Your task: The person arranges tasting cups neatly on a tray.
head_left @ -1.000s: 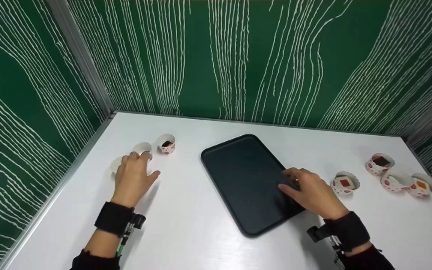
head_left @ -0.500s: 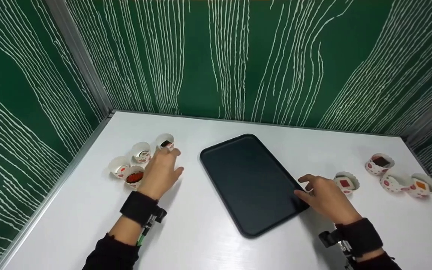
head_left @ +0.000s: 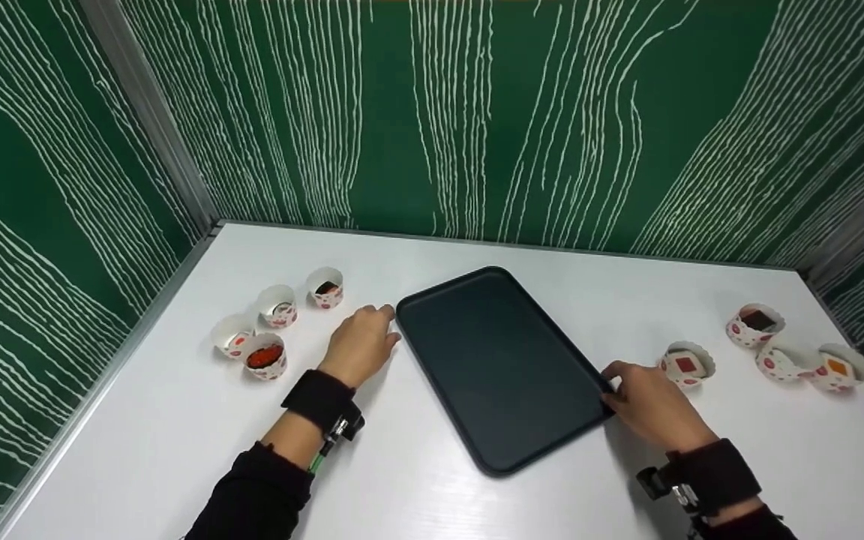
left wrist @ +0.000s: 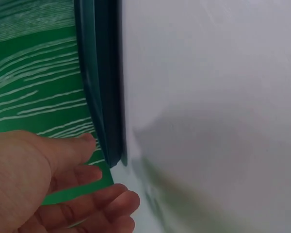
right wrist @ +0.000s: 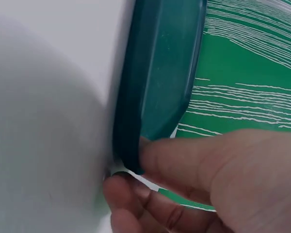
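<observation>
One dark tray (head_left: 492,367) was located on the bench (head_left: 394,487), set at an oblique angle. The person's right grip (head_left: 653,405) engaged the tray's near right corner: the thumb bore on the rim and the fingers were curled beneath it, pinching the tray. The left grip (head_left: 358,345) was positioned just beside the tray's far left corner, released, with thumb and fingers apart; contact with the rim could not be confirmed.

Four patterned paper cups were grouped left of the tray. The cup with a dark piece (head_left: 329,301) was nearest the tray; farther from the tray were the speckled cup (head_left: 272,296), the cup with a red filling (head_left: 272,370) and the cup with a red-and-white piece (head_left: 223,330). Four similar cups were located right of the tray. The cup with a red square (head_left: 673,369) was nearest; the cup with a dark block (head_left: 739,333), the tilted cup (head_left: 775,366) and the cup with an orange square (head_left: 858,358) were farther from the tray. Behind the tray stood a green wall (head_left: 522,112) with white lines.
</observation>
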The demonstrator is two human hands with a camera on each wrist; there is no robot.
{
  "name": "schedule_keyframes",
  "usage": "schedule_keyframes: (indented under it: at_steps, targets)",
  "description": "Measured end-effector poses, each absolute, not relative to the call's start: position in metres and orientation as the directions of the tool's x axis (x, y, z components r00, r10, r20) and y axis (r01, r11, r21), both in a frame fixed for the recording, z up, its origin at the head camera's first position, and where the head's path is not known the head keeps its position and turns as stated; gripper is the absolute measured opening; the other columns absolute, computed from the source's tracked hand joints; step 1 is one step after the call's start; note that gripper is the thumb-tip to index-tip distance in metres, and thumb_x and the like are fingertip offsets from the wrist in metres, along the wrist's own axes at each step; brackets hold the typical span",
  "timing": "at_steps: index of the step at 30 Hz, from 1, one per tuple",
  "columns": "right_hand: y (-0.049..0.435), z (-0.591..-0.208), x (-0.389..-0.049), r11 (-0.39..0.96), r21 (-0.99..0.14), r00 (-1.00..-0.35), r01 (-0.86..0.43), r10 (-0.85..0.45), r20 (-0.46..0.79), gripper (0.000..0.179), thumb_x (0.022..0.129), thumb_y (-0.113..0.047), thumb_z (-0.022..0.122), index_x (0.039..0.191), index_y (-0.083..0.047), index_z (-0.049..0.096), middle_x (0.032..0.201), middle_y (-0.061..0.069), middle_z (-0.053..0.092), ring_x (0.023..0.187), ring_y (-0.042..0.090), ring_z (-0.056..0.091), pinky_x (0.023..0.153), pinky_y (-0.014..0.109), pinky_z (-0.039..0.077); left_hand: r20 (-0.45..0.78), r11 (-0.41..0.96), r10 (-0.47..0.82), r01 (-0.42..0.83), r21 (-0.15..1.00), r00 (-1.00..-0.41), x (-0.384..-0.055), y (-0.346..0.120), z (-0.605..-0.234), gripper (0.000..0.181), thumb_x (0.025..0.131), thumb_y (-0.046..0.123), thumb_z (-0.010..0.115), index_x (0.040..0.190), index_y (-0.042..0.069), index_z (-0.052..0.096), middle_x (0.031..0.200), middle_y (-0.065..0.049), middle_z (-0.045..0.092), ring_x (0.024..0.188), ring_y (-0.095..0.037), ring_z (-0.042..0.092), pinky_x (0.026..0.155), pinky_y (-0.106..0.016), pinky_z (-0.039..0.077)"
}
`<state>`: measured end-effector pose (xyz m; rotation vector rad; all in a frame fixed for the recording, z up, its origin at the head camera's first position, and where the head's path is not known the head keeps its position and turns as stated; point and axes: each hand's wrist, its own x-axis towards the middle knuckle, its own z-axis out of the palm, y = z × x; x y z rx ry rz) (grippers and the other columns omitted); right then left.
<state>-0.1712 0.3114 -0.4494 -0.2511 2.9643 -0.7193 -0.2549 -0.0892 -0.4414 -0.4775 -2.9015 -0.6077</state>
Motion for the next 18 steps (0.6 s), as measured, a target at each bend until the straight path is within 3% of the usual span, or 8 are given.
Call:
schedule_keyframes:
  at_steps: [9, 18]
  targets:
    - [0.3102, -0.453, -0.1733, 0.874, -0.443, -0.977, -0.201, -0.212, 0.026, 0.012, 0.091, 0.006, 0.072, 0.102, 0.002, 0.071, 0.073, 0.004, 0.069, 0.065, 0.014, 0.057, 0.059, 0.028, 0.045, 0.206, 0.861, 0.286, 0.345, 0.373, -0.936, -0.2562, -0.0888, -0.4461, 0.026, 0.095, 0.007, 0.079, 0.116, -0.005, 0.07, 0.103, -0.028, 0.074, 0.091, -0.047, 0.075, 0.081, -0.057, 0.062]
    - [0.312, -0.4505, -0.1756, 0.875, -0.438, -0.973, -0.207, -0.232, -0.005, 0.016, 0.091, 0.008, 0.071, 0.105, 0.0, 0.072, 0.072, 0.004, 0.071, 0.065, 0.014, 0.058, 0.059, 0.027, 0.044, 0.229, 0.857, 0.301, 0.368, 0.361, -0.926, -0.2524, -0.0861, -0.447, 0.023, 0.096, 0.008, 0.079, 0.113, -0.005, 0.069, 0.099, -0.026, 0.07, 0.089, -0.046, 0.074, 0.079, -0.057, 0.062]
